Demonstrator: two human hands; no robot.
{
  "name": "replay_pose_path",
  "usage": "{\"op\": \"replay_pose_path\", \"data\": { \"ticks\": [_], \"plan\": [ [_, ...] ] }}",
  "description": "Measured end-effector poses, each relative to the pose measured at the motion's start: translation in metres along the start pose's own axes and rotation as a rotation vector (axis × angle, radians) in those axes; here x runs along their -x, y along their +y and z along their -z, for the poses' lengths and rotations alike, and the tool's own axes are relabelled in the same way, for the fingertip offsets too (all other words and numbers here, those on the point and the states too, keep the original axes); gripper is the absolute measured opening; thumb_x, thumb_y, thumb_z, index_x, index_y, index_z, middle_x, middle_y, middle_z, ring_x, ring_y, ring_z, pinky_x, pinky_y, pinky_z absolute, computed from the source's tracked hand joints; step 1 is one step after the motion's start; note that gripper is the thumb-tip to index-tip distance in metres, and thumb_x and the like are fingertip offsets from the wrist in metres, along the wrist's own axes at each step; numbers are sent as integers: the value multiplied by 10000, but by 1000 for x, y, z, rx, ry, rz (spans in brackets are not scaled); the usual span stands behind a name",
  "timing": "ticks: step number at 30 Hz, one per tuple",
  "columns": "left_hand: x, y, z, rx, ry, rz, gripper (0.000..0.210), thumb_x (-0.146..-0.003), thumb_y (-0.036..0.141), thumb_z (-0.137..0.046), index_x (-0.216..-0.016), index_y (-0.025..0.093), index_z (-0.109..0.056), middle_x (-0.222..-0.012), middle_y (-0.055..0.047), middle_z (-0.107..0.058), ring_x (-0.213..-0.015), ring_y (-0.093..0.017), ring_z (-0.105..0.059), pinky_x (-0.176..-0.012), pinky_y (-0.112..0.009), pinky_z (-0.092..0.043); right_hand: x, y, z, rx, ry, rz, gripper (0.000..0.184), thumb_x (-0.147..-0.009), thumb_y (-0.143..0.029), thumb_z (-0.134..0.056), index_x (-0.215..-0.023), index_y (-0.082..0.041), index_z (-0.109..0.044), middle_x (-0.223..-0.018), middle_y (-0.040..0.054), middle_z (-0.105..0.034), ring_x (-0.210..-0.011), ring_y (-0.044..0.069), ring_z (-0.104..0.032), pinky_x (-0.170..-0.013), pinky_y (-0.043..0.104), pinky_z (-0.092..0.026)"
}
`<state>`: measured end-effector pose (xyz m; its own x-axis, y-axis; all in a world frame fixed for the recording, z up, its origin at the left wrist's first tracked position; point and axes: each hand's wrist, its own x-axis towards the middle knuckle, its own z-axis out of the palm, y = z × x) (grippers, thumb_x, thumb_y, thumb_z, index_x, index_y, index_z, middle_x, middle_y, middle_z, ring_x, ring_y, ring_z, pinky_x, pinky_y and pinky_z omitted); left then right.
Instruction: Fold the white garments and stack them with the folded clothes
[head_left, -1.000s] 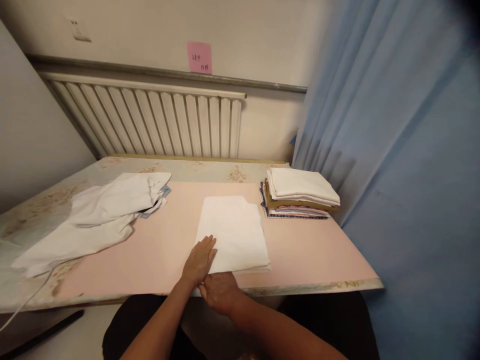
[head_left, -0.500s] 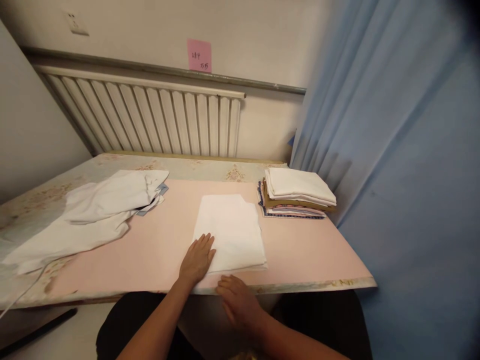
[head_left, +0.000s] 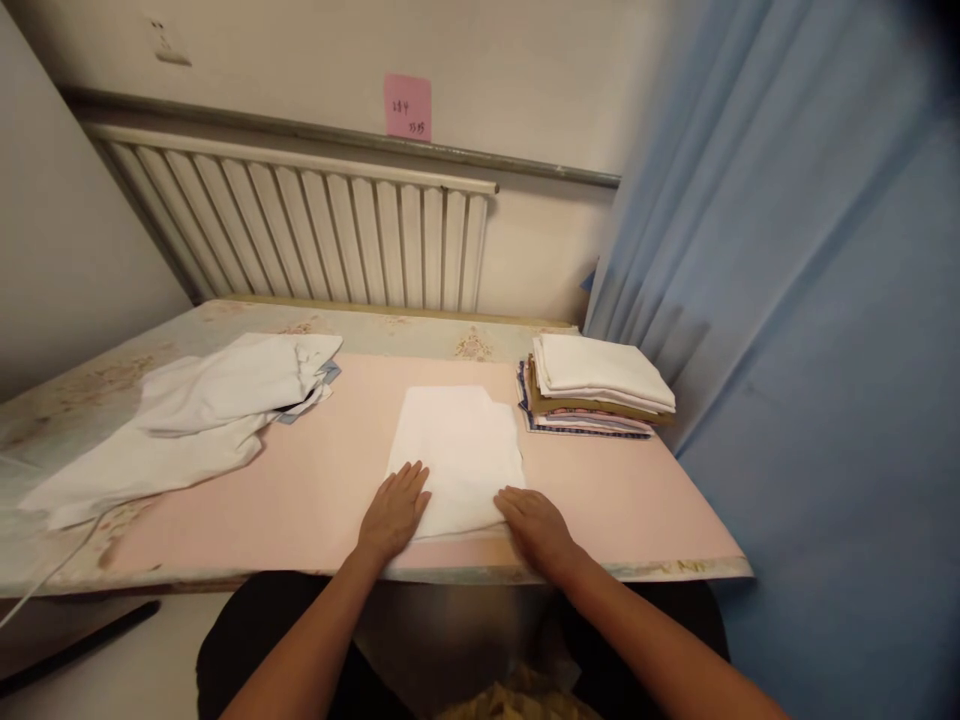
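A folded white cloth (head_left: 457, 445) lies in front of me on the pink mat (head_left: 330, 500). My left hand (head_left: 395, 510) rests flat on its near left corner, fingers stretched out and slightly apart. At the near right corner, my right hand (head_left: 534, 525) lies with its fingers over the cloth's edge. Those fingers are slightly bent, and the thumb is hidden under the hand. Right of the cloth stands a stack of folded fabrics (head_left: 600, 385), white on top with brown and patterned layers below. To the left lies a loose heap of white cloth (head_left: 217, 400) with some bluish-grey fabric showing.
A floral cover (head_left: 427, 330) shows around the mat. Behind the table are a radiator (head_left: 330, 230) and a wall with a pink note (head_left: 408, 107). A blue curtain (head_left: 787, 350) hangs close on the right. A white cord (head_left: 56, 572) runs over the left front edge.
My right hand has moved up and right from the table's front edge onto the cloth's near right corner. The left hand stays on the cloth. The view has shifted slightly.
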<state>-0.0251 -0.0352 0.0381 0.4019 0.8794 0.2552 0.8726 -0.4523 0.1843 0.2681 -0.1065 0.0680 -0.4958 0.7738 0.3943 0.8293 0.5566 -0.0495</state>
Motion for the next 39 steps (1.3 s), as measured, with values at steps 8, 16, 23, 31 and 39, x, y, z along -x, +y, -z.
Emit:
{"op": "replay_pose_path", "data": {
  "ticks": [8,16,23,31,39],
  "plan": [
    [-1,0,3,11,-49,7,508,-970,421,-270,-1412,213,-408,-1494,-53,-388,-1397,-206,-308,-1134,-429,-281,4,15,0,-8,59,208,363,-949,-111,-377,-1234,-204,-583,-1203,56,-655,-1183,177,-564,-1064,399,-420],
    [1,2,4,-16,-23,-19,510,-965,426,-286,-1405,207,-421,-1491,-57,-394,-1396,-222,-311,-1131,-435,-288,33,5,-26,-24,42,124,378,-890,-69,-421,-1224,-163,-570,-1241,98,-624,-1222,196,-531,-1059,424,-427],
    [0,-1,-3,-40,29,-44,506,-956,434,-317,-1398,215,-432,-1480,-64,-412,-1393,-230,-318,-1120,-445,-302,-17,-30,15,-135,-141,-76,217,-892,-267,-574,-1091,-187,-602,-1160,87,-649,-1183,222,-543,-1074,420,-384],
    [1,-4,-5,-95,55,-80,514,-956,436,-338,-1406,204,-423,-1473,-66,-420,-1376,-239,-349,-1104,-445,-328,-92,-46,-39,-149,30,24,428,-941,-333,-498,-1329,-156,-464,-1408,136,-473,-1345,238,-372,-1109,444,-310],
    [1,-3,-5,-110,78,-88,495,-955,413,-341,-1404,225,-430,-1473,-50,-423,-1382,-240,-340,-1100,-435,-334,-82,20,-79,22,79,-324,449,-958,-335,-439,-1353,-122,-467,-1434,156,-441,-1378,272,-322,-1126,499,-241]
  ]
}}
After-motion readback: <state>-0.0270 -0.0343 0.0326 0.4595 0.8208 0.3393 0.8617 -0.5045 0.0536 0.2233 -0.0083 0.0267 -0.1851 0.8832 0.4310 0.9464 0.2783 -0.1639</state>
